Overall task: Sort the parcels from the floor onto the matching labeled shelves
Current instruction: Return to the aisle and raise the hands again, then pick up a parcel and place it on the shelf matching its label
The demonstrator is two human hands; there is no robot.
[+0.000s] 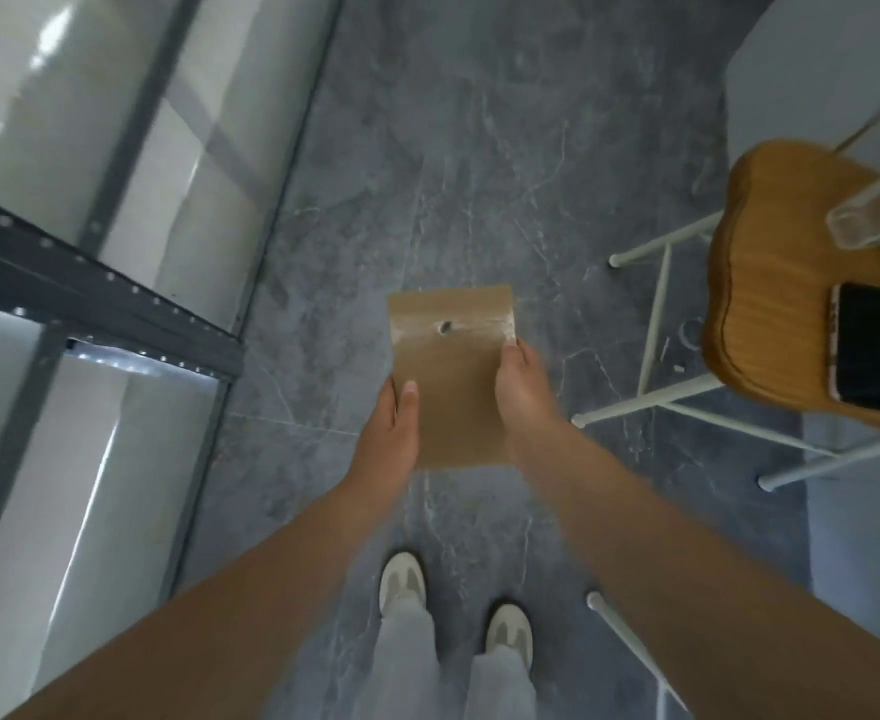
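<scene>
Parcel in hand, held above the floor, not yet shelved.

Both hands grip a flat brown parcel (453,387) by its side edges: the left hand (393,428) with thumb on the top face, the right hand (518,392) clasping the right edge. The parcel is clear of the grey floor (427,174), between the metal shelving (100,304) at left and a wooden stool (791,304) at right. No label is legible. Judged step: carry and identify. The next move calls for reading the label, then turning left to the matching shelf.
</scene>
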